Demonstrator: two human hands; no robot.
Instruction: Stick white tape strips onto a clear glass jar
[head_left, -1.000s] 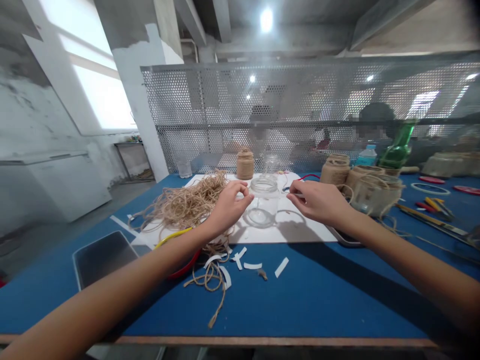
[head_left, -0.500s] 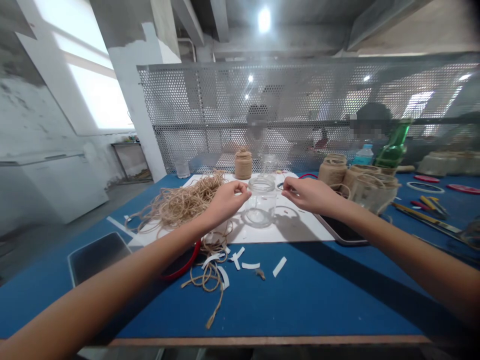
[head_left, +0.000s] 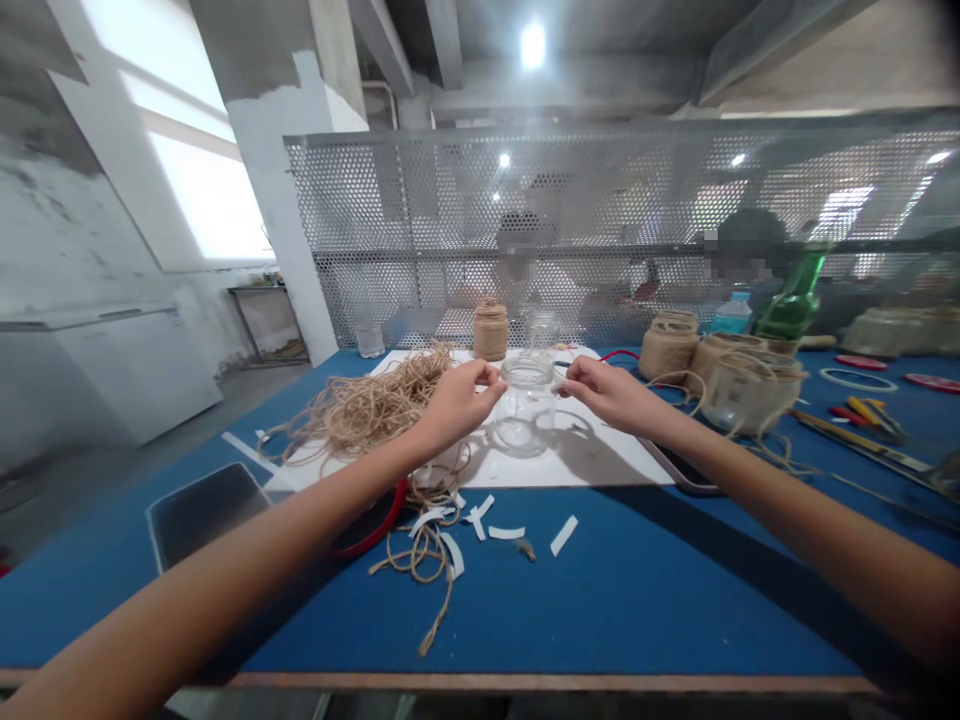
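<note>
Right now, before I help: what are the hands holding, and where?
Cannot tell: the left hand and right hand pinch at either side of the glass jar's neck.

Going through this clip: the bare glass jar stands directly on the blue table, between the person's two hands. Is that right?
Not quite: the glass jar stands on a white board, which lies on the blue table. The head view shows this. The jar is bare and between the left hand and right hand, as you said.

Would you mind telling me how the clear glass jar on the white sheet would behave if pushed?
This clear glass jar looks fragile and slippery-walled. Its wide, thick base should resist a light push, but once tipped, its round body would probably roll.
</note>
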